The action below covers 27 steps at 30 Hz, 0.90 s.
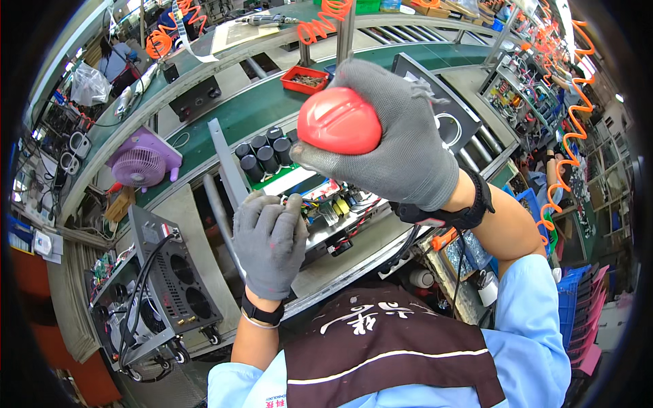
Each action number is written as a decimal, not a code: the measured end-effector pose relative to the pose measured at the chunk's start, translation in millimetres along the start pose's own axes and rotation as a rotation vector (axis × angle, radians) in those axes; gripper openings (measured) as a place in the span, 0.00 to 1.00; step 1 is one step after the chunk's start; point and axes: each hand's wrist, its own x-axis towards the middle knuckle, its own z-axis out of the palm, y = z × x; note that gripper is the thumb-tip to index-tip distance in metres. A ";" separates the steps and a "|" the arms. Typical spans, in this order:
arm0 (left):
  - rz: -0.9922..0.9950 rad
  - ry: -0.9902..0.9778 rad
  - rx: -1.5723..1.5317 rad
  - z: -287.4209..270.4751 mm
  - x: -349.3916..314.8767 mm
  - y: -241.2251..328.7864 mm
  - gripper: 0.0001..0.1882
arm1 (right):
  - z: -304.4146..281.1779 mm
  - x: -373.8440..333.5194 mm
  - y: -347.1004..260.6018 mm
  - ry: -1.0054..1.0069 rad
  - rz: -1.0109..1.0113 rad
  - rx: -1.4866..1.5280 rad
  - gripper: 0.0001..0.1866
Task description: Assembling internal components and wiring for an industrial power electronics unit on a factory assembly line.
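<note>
In a grey glove, my right hand [401, 136] is wrapped around a glossy red rounded object [340, 121] with a ridge across its top. It is raised above an open electronic unit, and its lower side is hidden. My left hand [271, 234], also gloved, is closed at the near left side of that unit, with fingers curled and fingertips close together. What they hold, if anything, I cannot make out. The unit shows black cylindrical capacitors [267, 153] on a green board, coloured wires and yellow components [339, 205]. A grey metal panel [228, 163] stands along its left side.
Beyond the unit is a red bin [304, 79] of small parts. A purple fan [139, 163] stands to the left, above a black-panelled chassis [173, 272] with cables. Orange coiled hoses [570, 146] hang at the right. A dark flat panel [445, 109] lies behind my right hand.
</note>
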 end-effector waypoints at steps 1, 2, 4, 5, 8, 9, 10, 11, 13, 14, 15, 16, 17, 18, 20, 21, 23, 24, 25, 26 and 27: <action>-0.001 -0.001 0.000 -0.2 -0.1 -0.3 0.15 | 0.5 1.8 -0.1 0.041 -0.065 -0.007 0.20; -0.007 -0.006 0.002 -0.5 -0.1 -0.4 0.15 | -6.5 6.1 -1.5 -0.052 0.007 -0.009 0.19; -0.007 -0.010 0.001 -0.5 0.2 -0.3 0.15 | -13.5 3.7 3.0 -0.003 0.167 0.146 0.20; -0.009 -0.010 0.003 -0.6 0.1 -0.1 0.15 | -17.8 2.1 5.9 0.048 0.325 0.304 0.20; -0.013 -0.025 0.024 0.2 -3.3 -1.7 0.15 | -27.0 -14.5 28.1 0.211 0.391 0.530 0.15; -0.019 -0.038 0.043 0.4 -4.4 -1.8 0.15 | -28.6 -19.2 32.9 0.266 0.493 0.626 0.14; -0.007 -0.045 0.041 0.8 -3.3 -1.1 0.15 | -27.3 -24.9 37.4 0.279 0.497 0.626 0.14; -0.020 -0.040 0.025 1.3 -1.9 0.0 0.15 | -25.7 -30.8 42.2 0.304 0.528 0.626 0.14; -0.024 -0.046 0.010 1.9 -0.7 1.3 0.14 | -25.4 -37.1 45.6 0.341 0.567 0.630 0.14; -0.031 -0.036 0.015 2.1 -1.1 1.0 0.14 | -23.6 -38.2 45.3 0.326 0.585 0.663 0.14; -0.039 -0.025 0.020 2.0 -1.1 1.0 0.14 | -22.1 -38.9 44.9 0.312 0.602 0.696 0.14; -0.048 -0.039 0.029 0.4 -0.2 3.1 0.13 | -24.1 -37.8 42.5 0.306 0.631 0.610 0.14; -0.041 -0.050 0.028 0.2 1.3 4.4 0.13 | -23.9 -40.1 44.7 0.315 0.639 0.613 0.14; -0.050 -0.030 -0.013 0.2 2.8 5.1 0.13 | -23.3 -42.3 48.7 0.339 0.607 0.584 0.14; -0.054 -0.059 -0.086 -5.4 0.6 0.6 0.12 | -17.8 -45.7 56.2 0.426 0.536 0.637 0.15; -0.050 -0.068 -0.080 -4.3 -2.2 1.1 0.12 | -19.3 -47.9 58.1 0.432 0.541 0.645 0.15; -0.346 0.097 -0.494 -2.9 -13.1 -3.2 0.16 | -17.7 -51.4 59.7 0.385 0.579 0.573 0.14; -0.402 0.110 -0.560 -1.1 -20.6 -4.1 0.22 | -19.0 -50.7 57.4 0.391 0.563 0.610 0.13; -0.403 0.105 -0.545 0.1 -24.3 -3.7 0.22 | -19.8 -51.6 55.4 0.391 0.566 0.625 0.13; -0.402 0.146 -0.618 1.9 -25.7 -3.2 0.24 | -21.0 -53.2 54.2 0.407 0.555 0.640 0.13; -0.401 0.189 -0.690 2.8 -27.1 -5.1 0.26 | -22.5 -55.4 53.7 0.422 0.544 0.654 0.12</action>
